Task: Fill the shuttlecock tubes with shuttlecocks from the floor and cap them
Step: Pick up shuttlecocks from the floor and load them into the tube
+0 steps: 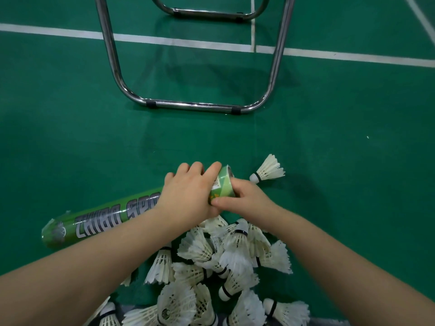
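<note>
Above feathery shuttlecocks (226,267), left hand (188,196) and right hand (249,198) grip a glossy green cylindrical tube (222,187).

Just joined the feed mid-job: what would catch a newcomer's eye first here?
Centre frame, the left hand and right hand both grip one end of a green tube whose lettered body lies on the floor toward the left. Below them spreads a heap of white shuttlecocks, with a lone shuttlecock just right of the hands; a chrome frame stands farther back.
</note>
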Demonstrator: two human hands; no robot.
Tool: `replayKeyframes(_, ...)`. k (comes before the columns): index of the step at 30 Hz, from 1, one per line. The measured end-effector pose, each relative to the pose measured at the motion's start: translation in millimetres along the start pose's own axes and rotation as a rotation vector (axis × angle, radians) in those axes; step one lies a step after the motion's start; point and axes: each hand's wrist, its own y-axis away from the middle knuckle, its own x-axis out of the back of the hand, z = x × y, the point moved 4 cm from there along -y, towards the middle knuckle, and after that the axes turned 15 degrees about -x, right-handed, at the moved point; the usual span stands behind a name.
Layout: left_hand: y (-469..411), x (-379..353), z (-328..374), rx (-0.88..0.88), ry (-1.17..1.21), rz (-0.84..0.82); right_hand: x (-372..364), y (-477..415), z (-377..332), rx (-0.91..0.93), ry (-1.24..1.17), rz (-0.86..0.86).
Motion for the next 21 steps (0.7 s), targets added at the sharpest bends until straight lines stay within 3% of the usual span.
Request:
replayKeyframes(2,1.4,0.8,-2.7,0.039,0.043,0.013,3.3,16.0,9.4,0.158,0.118,0.29)
replayKeyframes(4,4.4,1.2,-0.7,0.042,0.044,0.003,2.8,32.8,21.7,0.252,0.327,0.439)
replayKeyframes(9,10.5,-1.1,12.0,-0.005,-0.015,-0.036,-10.9,53.4,44.6,0.182,0.645,0.356)
replayKeyframes(15,17.4,0.0,14.8,0.01,0.0,-0.039,-35.1,67.0,73.1,-0.115,0.696,0.295)
replayKeyframes(21,26.3,-6.9,28.8,-0.012,-0.009,-0.068,-38.3,63.9,89.2,-0.121,0.725,0.398)
